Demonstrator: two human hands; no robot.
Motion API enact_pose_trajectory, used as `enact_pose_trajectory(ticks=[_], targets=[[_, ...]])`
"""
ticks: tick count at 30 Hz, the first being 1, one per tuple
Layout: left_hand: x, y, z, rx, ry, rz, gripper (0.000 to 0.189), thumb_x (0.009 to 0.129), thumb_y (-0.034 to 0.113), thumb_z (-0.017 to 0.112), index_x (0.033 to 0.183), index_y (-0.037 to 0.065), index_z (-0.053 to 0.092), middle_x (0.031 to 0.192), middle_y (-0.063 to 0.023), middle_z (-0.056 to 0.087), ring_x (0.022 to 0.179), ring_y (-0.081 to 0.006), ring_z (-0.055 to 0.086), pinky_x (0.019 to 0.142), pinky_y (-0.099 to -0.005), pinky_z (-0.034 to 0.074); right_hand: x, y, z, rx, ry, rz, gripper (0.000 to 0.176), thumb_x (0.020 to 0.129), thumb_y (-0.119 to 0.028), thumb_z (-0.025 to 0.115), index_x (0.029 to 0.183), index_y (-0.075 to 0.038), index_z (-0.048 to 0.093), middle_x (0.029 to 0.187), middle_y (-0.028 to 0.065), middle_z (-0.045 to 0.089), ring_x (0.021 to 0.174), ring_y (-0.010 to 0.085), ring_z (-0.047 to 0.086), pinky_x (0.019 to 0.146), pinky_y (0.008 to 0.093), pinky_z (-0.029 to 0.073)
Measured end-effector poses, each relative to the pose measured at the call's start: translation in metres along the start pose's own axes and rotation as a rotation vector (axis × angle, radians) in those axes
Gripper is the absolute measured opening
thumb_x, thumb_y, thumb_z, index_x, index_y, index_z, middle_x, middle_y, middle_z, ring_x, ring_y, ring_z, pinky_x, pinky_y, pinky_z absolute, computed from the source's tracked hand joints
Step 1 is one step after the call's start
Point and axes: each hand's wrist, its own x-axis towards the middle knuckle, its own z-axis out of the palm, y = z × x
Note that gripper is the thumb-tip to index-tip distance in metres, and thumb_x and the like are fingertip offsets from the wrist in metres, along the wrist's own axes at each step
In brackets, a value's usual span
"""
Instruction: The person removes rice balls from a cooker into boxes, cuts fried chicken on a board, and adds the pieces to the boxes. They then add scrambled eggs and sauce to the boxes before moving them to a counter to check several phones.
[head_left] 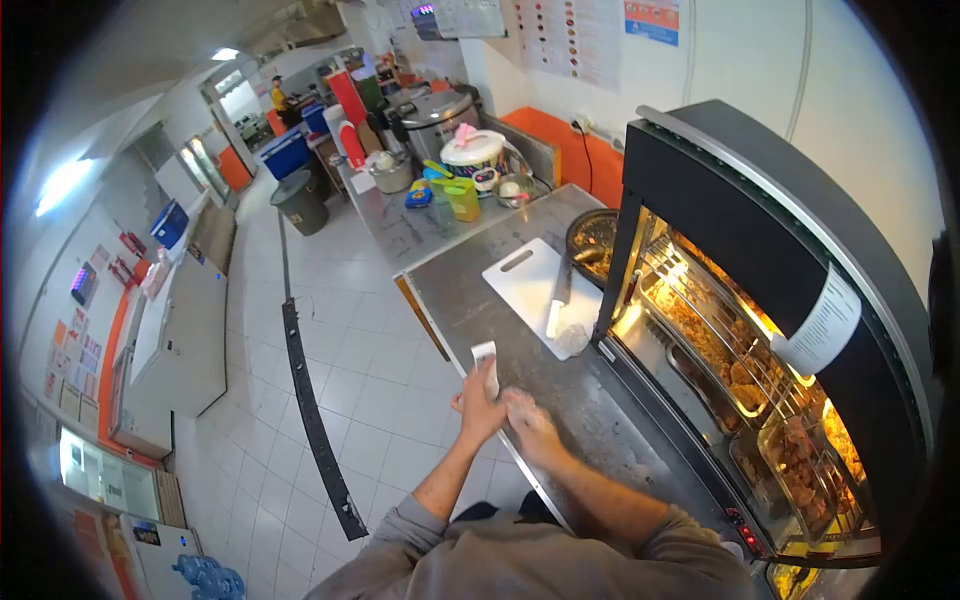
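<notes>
My left hand (481, 412) is closed around a small white paper packet (484, 354), whose top sticks up past the fingers. Right beside it, my right hand (532, 428) has a whitish sheen like a clear plastic glove. Its fingers point toward the left hand, and whether they hold anything is hidden. Both hands are over the front edge of the steel counter (470, 290). Beyond them lies a white cutting board (520, 285) with a knife (557, 305) and crumpled clear plastic (572, 340) on it.
At the right stands a lit food warmer (690, 160) with trays of cooked food (740, 370). Behind the board sits a dark pan (592, 240) of food. Farther back are a rice cooker (472, 150) and a green jug (462, 200). A grey bin (300, 203) stands on the floor; a person (279, 95) is far off.
</notes>
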Motion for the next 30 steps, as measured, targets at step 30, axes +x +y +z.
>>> enact_pose_trajectory(ticks=[30], targets=[[0.263,-0.170,0.117,-0.302,-0.985,0.000,0.048,0.085,0.034,0.070,0.119,0.000,0.063,0.119,-0.0187,0.064,0.112,-0.0296,0.061,0.096,-0.0372,0.045,0.119,0.195,-0.002,-0.776,0.647,0.904,0.056,0.083,-0.022,0.069,0.134,-0.010,0.049,0.110,0.0197,0.061,0.106,0.0392,0.058,0.088,0.0501,0.046]])
